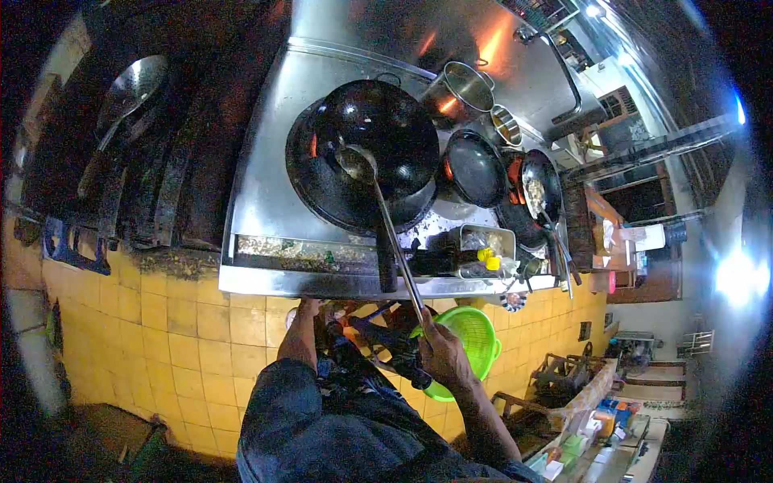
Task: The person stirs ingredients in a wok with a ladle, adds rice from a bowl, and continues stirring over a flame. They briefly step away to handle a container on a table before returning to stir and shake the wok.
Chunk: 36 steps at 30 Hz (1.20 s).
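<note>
My right hand [443, 354] is wrapped around the long handle of a metal ladle [396, 241]. The ladle's bowl overlaps the black wok [374, 121] on the steel stove. That wok tilts up from its burner, and an orange flame shows at its left side. Its thick dark handle [386, 262] points toward me. My left hand [309, 307] reaches to the stove's front edge, where its fingers are hidden. A bright green plastic basket [475, 334] is below the stove edge, just behind my right hand in this view.
A steel pot [467, 87], a dark pan [475, 169] and a smaller wok with food [541, 181] stand to the right. A container with yellow-capped bottles [489, 259] sits near the front edge. Another large ladle [133, 84] lies at left. Yellow tiles [169, 338] cover the floor.
</note>
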Each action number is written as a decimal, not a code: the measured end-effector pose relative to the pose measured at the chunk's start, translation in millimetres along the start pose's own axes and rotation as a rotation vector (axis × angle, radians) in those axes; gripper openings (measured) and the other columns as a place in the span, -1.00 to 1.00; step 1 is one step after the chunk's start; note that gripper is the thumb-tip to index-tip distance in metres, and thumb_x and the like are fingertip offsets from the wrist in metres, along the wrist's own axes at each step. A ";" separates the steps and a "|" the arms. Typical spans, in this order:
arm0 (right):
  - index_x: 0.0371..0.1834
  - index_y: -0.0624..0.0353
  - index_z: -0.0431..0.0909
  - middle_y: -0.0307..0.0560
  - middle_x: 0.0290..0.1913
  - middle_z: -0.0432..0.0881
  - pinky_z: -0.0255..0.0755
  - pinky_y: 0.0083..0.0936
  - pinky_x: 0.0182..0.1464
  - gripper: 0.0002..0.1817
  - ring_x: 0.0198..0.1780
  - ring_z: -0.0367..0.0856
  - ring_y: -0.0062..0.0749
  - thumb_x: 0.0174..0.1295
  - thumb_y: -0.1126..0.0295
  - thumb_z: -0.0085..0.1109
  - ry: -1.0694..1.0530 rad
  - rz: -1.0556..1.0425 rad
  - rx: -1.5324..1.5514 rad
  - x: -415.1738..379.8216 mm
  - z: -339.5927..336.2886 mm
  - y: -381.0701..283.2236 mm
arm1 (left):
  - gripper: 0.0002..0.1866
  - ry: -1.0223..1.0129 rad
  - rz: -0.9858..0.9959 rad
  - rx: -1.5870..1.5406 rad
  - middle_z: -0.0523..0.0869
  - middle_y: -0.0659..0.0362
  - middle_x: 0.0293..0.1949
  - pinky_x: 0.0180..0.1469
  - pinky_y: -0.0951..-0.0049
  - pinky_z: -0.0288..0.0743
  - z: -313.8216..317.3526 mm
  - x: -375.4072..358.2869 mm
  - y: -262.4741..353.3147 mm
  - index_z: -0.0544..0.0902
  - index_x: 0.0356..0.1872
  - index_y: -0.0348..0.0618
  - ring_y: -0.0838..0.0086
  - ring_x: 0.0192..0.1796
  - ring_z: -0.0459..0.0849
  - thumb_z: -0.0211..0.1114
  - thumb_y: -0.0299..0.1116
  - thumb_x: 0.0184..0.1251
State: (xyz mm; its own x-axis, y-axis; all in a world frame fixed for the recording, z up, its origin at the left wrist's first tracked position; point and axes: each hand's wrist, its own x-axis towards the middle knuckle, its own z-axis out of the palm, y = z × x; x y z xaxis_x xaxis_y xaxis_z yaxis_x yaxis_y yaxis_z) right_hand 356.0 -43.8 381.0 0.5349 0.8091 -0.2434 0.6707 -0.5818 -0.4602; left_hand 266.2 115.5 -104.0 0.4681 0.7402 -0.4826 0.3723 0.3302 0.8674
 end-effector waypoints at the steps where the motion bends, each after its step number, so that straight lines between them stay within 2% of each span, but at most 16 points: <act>1: 0.23 0.23 0.13 0.22 -0.36 0.50 0.40 -0.25 -0.33 -0.40 -0.33 0.50 0.07 0.04 0.55 0.03 0.015 -0.022 0.004 0.2 -1.6 -6.9 | -0.51 -0.014 -0.021 -0.015 0.41 0.08 0.09 0.10 0.17 0.30 1.9 3.0 3.1 0.42 0.00 -0.15 0.25 0.12 0.37 0.19 -0.08 0.10; 8: 0.21 0.21 0.18 0.20 -0.38 0.52 0.42 -0.28 -0.34 -0.41 -0.38 0.54 0.05 0.04 0.51 0.04 -0.021 0.103 0.067 -6.3 -7.8 -16.3 | -0.50 -0.024 -0.053 -0.039 0.42 0.07 0.08 0.11 0.19 0.28 21.9 9.9 3.4 0.43 -0.01 -0.14 0.25 0.11 0.37 0.22 -0.07 0.06; 12: 0.21 0.23 0.17 0.21 -0.36 0.53 0.42 -0.29 -0.32 -0.41 -0.35 0.54 0.08 0.04 0.51 0.05 -0.014 0.064 -0.007 -7.9 -3.8 -6.7 | -0.49 0.013 -0.044 -0.028 0.43 0.07 0.07 0.12 0.21 0.27 34.9 8.3 -0.3 0.44 -0.02 -0.14 0.25 0.11 0.37 0.23 -0.07 0.03; 14: 0.30 0.15 0.02 0.23 -0.37 0.50 0.41 -0.21 -0.35 -0.30 -0.40 0.49 0.16 0.01 0.52 0.01 0.003 -0.003 0.024 -6.6 -4.6 -7.0 | -0.48 0.037 -0.041 -0.021 0.43 0.07 0.06 0.12 0.21 0.27 39.9 7.4 -1.6 0.44 -0.02 -0.13 0.25 0.11 0.37 0.24 -0.07 0.02; 17: 0.30 0.14 0.00 0.20 -0.35 0.51 0.39 -0.19 -0.36 -0.29 -0.39 0.49 0.13 0.01 0.52 0.00 0.004 -0.030 0.028 -7.6 -1.2 0.8 | -0.48 0.079 -0.033 -0.017 0.44 0.07 0.06 0.13 0.22 0.26 43.7 6.7 -7.5 0.44 -0.02 -0.13 0.26 0.11 0.37 0.25 -0.07 0.01; 20: 0.22 0.23 0.14 0.29 -0.27 0.50 0.42 -0.22 -0.27 -0.40 -0.28 0.50 0.13 0.04 0.53 0.03 -0.001 -0.014 -0.024 -7.3 2.6 0.5 | -0.47 0.135 -0.022 0.006 0.45 0.06 0.05 0.13 0.23 0.26 38.2 -5.5 -11.4 0.45 -0.03 -0.13 0.26 0.11 0.37 0.26 -0.06 -0.01; 24: 0.22 0.27 0.12 0.29 -0.25 0.50 0.41 -0.19 -0.25 -0.41 -0.25 0.49 0.16 0.04 0.55 -0.01 -0.056 0.014 -0.003 -9.1 5.6 21.2 | -0.46 0.153 0.037 0.179 0.45 0.06 0.04 0.14 0.25 0.25 17.1 -33.8 -13.7 0.45 -0.03 -0.12 0.26 0.11 0.37 0.28 -0.06 -0.03; 25: 0.22 0.27 0.12 0.29 -0.25 0.50 0.41 -0.19 -0.25 -0.41 -0.25 0.49 0.16 0.04 0.55 -0.01 -0.055 -0.004 0.016 -9.6 4.4 22.1 | -0.65 0.040 0.084 0.413 0.58 0.11 -0.23 -0.04 0.33 0.39 3.2 -47.1 -18.1 0.52 -0.27 -0.13 0.29 -0.11 0.50 0.24 -0.10 0.01; 26: 0.22 0.28 0.12 0.30 -0.24 0.50 0.42 -0.18 -0.25 -0.41 -0.25 0.49 0.17 0.04 0.54 -0.02 -0.030 -0.028 -0.021 -10.3 3.8 22.3 | -0.77 -0.063 0.209 0.746 0.56 0.18 -0.45 -0.22 0.39 0.46 -6.8 -56.5 -20.9 0.50 -0.47 -0.12 0.38 -0.29 0.54 0.26 -0.19 -0.01; 28: 0.22 0.29 0.11 0.33 -0.22 0.49 0.41 -0.16 -0.22 -0.42 -0.22 0.48 0.20 0.05 0.52 -0.05 0.048 -0.181 -0.013 -6.7 2.2 18.1 | -0.84 -0.223 -0.318 0.167 0.55 0.17 -0.39 -0.28 0.35 0.49 -40.4 -99.2 -7.7 0.51 -0.44 -0.10 0.37 -0.35 0.54 0.20 -0.26 0.02; 31: 0.23 0.29 0.09 0.33 -0.22 0.48 0.41 -0.15 -0.22 -0.41 -0.21 0.47 0.21 0.05 0.52 -0.06 0.049 -0.155 0.026 -8.9 1.2 20.6 | -0.74 -0.204 -0.149 0.185 0.59 0.14 -0.51 -0.41 0.31 0.46 -94.1 -137.4 -105.4 0.56 -0.45 -0.13 0.34 -0.43 0.57 0.20 -0.13 0.04; 32: 0.23 0.31 0.07 0.31 -0.23 0.49 0.40 -0.14 -0.21 -0.41 -0.22 0.46 0.19 0.06 0.53 -0.07 0.086 -0.257 -0.069 -9.1 7.5 34.0 | -0.70 -0.210 -0.087 0.224 0.61 0.13 -0.54 -0.45 0.30 0.44 -116.7 -150.9 -134.3 0.58 -0.45 -0.14 0.33 -0.46 0.58 0.20 -0.09 0.05; 33: 0.22 0.34 0.07 0.29 -0.25 0.49 0.40 -0.14 -0.23 -0.40 -0.25 0.47 0.19 0.05 0.53 -0.06 0.140 -0.400 -0.095 -7.1 9.0 42.8 | -0.78 -0.129 -0.355 -0.089 0.60 0.15 -0.57 -0.61 0.42 0.42 -138.6 -169.7 -138.1 0.57 -0.47 -0.15 0.39 -0.61 0.57 0.27 -0.21 0.03; 34: 0.22 0.35 0.06 0.29 -0.26 0.49 0.40 -0.13 -0.24 -0.40 -0.26 0.47 0.19 0.04 0.53 -0.05 0.056 -0.276 -0.084 -5.6 5.2 41.3 | -0.83 -0.066 -0.408 -0.040 0.59 0.15 -0.57 -0.71 0.47 0.35 -149.1 -197.3 -111.7 0.57 -0.46 -0.14 0.41 -0.67 0.54 0.32 -0.29 0.01; 35: 0.22 0.35 0.06 0.29 -0.28 0.49 0.39 -0.12 -0.25 -0.39 -0.26 0.47 0.19 0.04 0.54 -0.05 -0.031 -0.154 -0.074 -4.0 0.5 41.5 | -0.85 -0.072 -0.495 0.041 0.57 0.15 -0.60 -0.69 0.45 0.37 -161.9 -211.5 -100.0 0.58 -0.43 -0.14 0.41 -0.67 0.53 0.26 -0.29 0.06; 36: 0.21 0.36 0.08 0.31 -0.31 0.49 0.39 -0.11 -0.29 -0.40 -0.30 0.47 0.19 0.04 0.51 -0.03 0.043 -0.238 -0.025 -2.5 -2.1 43.8 | -0.75 0.117 -0.612 -0.297 0.50 0.17 -0.77 -0.73 0.41 0.35 -169.6 -232.6 -86.8 0.57 -0.60 -0.18 0.46 -0.76 0.47 0.20 -0.20 0.05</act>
State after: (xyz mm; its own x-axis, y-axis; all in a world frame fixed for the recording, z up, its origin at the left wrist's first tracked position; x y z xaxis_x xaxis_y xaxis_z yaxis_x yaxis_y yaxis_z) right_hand 385.1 -71.5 363.2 0.3814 0.9197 -0.0936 0.7927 -0.3775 -0.4787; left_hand -11.0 14.1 -46.5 0.1474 0.4225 -0.8943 0.2991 0.8428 0.4474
